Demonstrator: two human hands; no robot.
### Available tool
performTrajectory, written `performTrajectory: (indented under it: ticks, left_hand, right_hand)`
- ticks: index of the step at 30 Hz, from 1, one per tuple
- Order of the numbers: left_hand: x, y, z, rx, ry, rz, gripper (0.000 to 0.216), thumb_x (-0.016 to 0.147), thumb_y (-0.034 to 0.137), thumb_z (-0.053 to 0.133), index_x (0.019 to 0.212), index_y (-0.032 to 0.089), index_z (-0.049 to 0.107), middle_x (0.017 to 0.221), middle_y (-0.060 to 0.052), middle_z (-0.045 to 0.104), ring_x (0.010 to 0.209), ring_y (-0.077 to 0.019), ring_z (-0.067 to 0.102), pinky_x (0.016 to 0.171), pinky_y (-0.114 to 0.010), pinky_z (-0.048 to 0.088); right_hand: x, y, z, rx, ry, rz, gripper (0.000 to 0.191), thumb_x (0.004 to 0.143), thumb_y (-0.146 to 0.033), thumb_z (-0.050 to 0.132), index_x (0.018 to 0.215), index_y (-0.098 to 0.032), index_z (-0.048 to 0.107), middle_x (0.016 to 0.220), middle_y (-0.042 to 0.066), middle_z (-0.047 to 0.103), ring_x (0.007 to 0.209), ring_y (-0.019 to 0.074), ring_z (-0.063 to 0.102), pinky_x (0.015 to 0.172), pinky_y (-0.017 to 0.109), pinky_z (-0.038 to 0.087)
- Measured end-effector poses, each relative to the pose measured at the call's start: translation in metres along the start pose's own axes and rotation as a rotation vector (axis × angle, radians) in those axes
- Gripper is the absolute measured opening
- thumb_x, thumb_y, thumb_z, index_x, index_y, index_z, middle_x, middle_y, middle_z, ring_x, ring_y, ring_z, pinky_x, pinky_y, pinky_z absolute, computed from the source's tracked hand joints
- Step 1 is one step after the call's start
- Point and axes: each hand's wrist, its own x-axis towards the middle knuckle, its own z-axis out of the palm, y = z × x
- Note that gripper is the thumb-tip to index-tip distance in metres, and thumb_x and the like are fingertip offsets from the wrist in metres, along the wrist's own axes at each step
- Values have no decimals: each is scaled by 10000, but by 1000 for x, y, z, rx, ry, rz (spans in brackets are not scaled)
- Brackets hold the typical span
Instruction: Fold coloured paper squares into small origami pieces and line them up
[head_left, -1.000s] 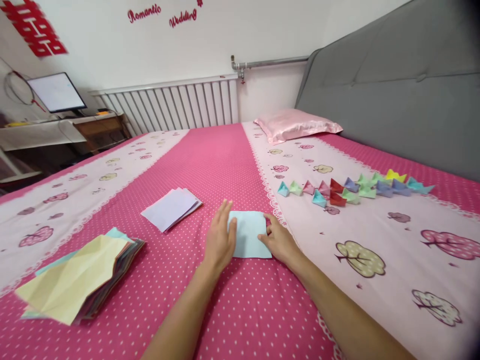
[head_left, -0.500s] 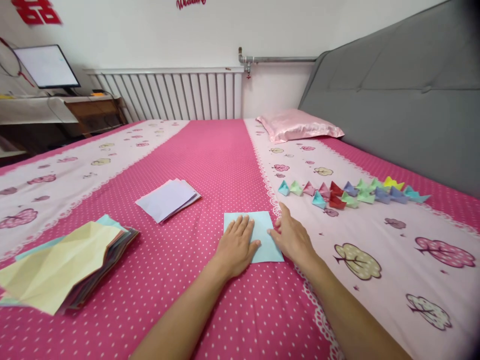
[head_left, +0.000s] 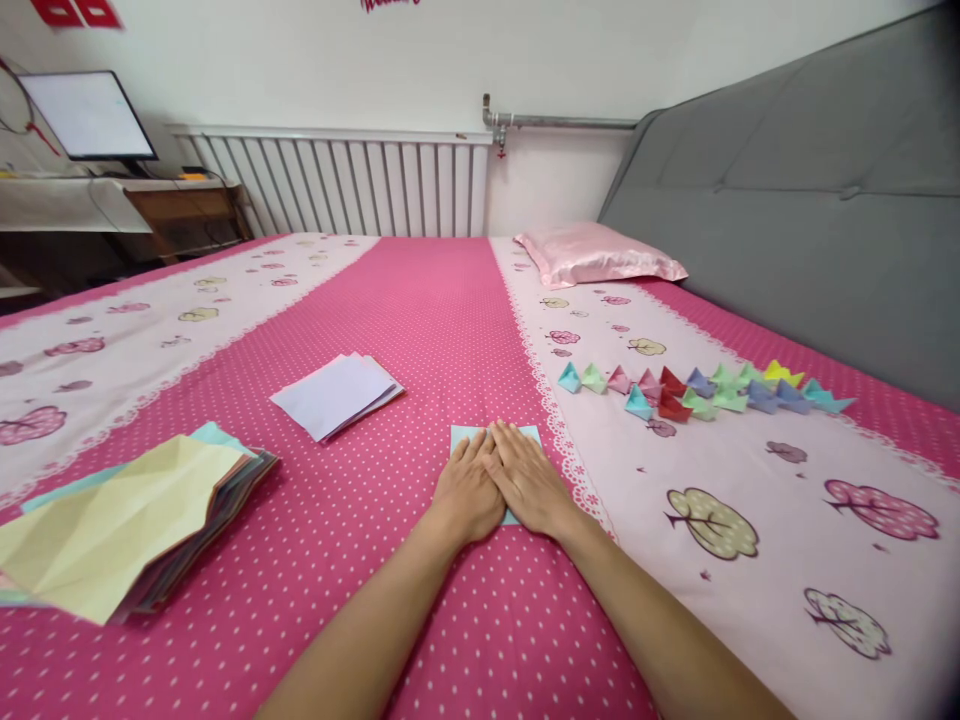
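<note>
A light blue square of paper (head_left: pixel 460 435) lies flat on the pink bedding, mostly covered by my hands. My left hand (head_left: pixel 471 490) rests palm down on its left part, fingers stretched out. Beside it, my right hand (head_left: pixel 529 482) lies flat on the right part, with its thumb side touching or overlapping my left hand. Only the paper's top corners and a bit of its near edge show. Whether it has a fold under my hands is hidden.
A stack of pale lilac sheets (head_left: pixel 334 395) lies left of the paper. Nearer on the left is a pile of creased coloured paper (head_left: pixel 127 520). Several small folded paper boats (head_left: pixel 675 403) stand in rows at right. A pink pillow (head_left: pixel 596 255) lies by the grey headboard (head_left: pixel 787 200).
My right hand has moved left from the paper's right edge onto the sheet, against my left hand. Less of the paper shows. My left hand stays nearly in place.
</note>
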Motion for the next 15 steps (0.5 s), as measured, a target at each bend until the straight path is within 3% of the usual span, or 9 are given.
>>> performTrajectory:
  ticks: [9,15]
  left_hand:
    - [-2,-10,-3,9,38,-232,543,880,464,252,1381,258,296,1463,-95,258,1346,-280,183,1075,-448,157]
    - [-8,-23,-6,52,45,-385,608,859,545,258,1389,248,277,1466,-110,242,1345,-308,174,1067,-458,147]
  right_hand:
    - [-3,2,0,-165,-2,128,695,883,-562,109,1413,-121,199,1481,78,181,1369,252,98,1103,434,61]
    - [-8,7,-2,-226,23,229,747,863,-600,142,1416,-100,176,1484,98,166,1365,278,93,1092,460,49]
